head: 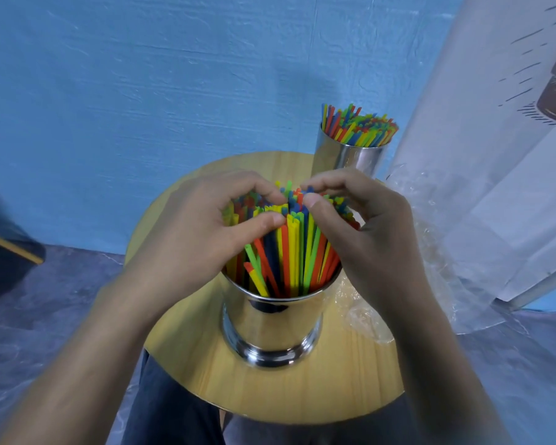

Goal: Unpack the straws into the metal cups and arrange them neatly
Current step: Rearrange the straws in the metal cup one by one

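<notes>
Blue-painted wall (142,91) fills the upper part of the head view, and a purple-grey floor (29,332) runs along the lower left. A round wooden table (302,390) sits in the middle of the frame, above the person's dark trousers (174,412) at the bottom edge. On the table's centre stands the near cup (272,319), shiny metal with a flared base, packed with upright straws (294,248) in yellow, orange, green and dark blue. The left hand (206,226) comes in from the lower left, its fingers curled over the straw tops and its thumb pressed against their near side, so it clasps the bunch. The right hand (357,232) mirrors it from the lower right, thumb and bent forefinger pinching tips at the middle of the bunch; the two hands nearly meet above the cup. At the table's far edge, centre right of the frame, stands the far cup (344,159), holding its own bunch (360,126) of coloured straws. Crumpled clear plastic wrap (363,309) lies on the table just right of the near cup. A white printed sheet (495,155) hangs along the right side.
</notes>
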Available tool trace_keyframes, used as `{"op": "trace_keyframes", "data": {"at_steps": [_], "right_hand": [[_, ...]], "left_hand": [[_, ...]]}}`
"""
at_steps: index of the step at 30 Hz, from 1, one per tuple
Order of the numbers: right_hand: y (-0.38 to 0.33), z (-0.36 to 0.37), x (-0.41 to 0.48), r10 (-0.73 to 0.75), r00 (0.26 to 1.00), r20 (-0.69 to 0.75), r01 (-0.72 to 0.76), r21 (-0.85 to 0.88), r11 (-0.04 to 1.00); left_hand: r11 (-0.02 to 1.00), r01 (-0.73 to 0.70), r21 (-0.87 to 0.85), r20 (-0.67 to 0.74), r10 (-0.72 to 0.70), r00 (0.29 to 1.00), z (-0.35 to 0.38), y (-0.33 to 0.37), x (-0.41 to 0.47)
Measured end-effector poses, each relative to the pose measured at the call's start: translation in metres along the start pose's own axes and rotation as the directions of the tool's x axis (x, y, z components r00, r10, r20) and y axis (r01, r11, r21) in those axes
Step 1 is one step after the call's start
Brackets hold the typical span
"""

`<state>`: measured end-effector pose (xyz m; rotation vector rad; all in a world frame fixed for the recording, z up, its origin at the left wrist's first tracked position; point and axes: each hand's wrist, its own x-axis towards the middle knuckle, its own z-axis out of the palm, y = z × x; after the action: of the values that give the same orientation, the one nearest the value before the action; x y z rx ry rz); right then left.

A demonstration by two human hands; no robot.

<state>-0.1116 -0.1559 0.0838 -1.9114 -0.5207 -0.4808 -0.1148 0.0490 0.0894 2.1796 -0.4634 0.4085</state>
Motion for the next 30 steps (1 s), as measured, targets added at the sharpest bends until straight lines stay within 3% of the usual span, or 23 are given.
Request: {"op": "trace_keyframes", "data": {"at_steps": [30], "right_hand": [[-0.0048, -0.0082, -0.0034, 0.018, 0.997, 0.075, -0.032, 0.195, 0.980]], "left_hand": [[1.000, -0.009, -0.018, 0.058, 0.010, 0.998, -0.0020, 0.0051, -0.0050]]}}
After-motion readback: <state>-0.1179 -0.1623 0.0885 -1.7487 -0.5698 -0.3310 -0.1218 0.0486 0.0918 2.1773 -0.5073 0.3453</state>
